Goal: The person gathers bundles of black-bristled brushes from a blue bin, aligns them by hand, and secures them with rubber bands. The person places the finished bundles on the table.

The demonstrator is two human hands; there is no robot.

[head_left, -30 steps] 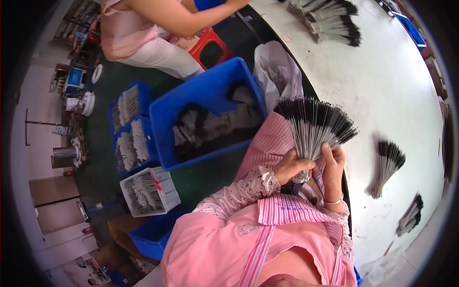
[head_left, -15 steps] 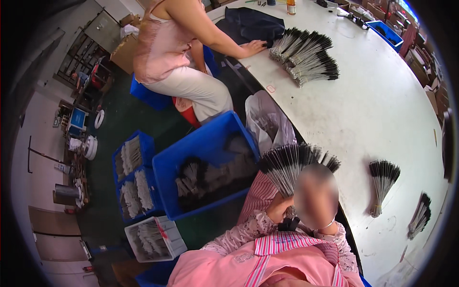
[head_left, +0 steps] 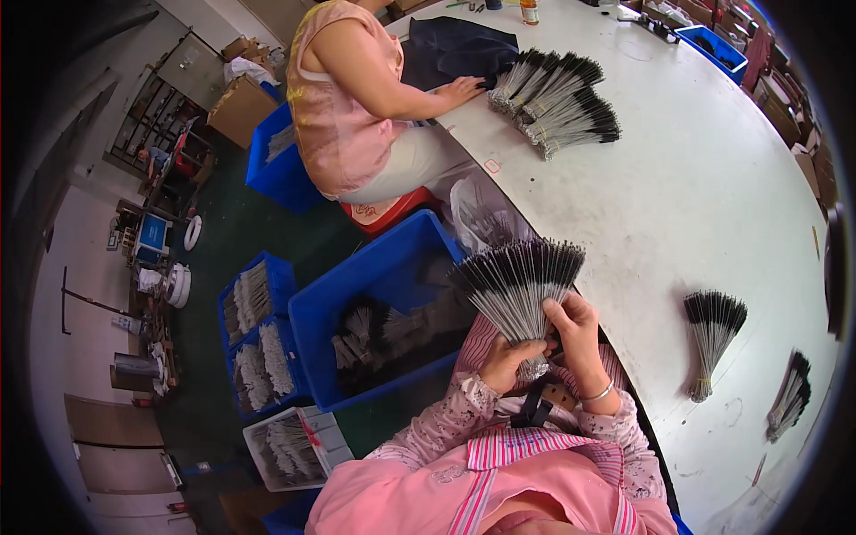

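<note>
A fanned bundle of thin wire brushes (head_left: 517, 285), with black bristle ends up and pale wire stems below, is upright over my lap beside the table edge. My left hand (head_left: 505, 364) is closed around the gathered stems near their lower end. At the bundle's right side, my right hand (head_left: 578, 332) grips the stems, its thumb laid across them. Its other fingers are partly hidden. A tied brush bundle (head_left: 713, 334) lies on the table to the right, and a smaller brush bundle (head_left: 788, 399) lies beyond it.
Several brush bundles (head_left: 566, 107) are piled on the white table (head_left: 660, 214) near a seated co-worker's hand (head_left: 461, 90). Left of my lap stands a large blue crate (head_left: 314, 334) with bundles inside. Smaller blue crates (head_left: 292, 276) and a grey bin (head_left: 334, 437) stand farther left.
My right hand, blurred in front of the bundle earlier, is now lower at its right side. The bundle shows more fully, fanned and farther left. The co-worker sits more upright.
</note>
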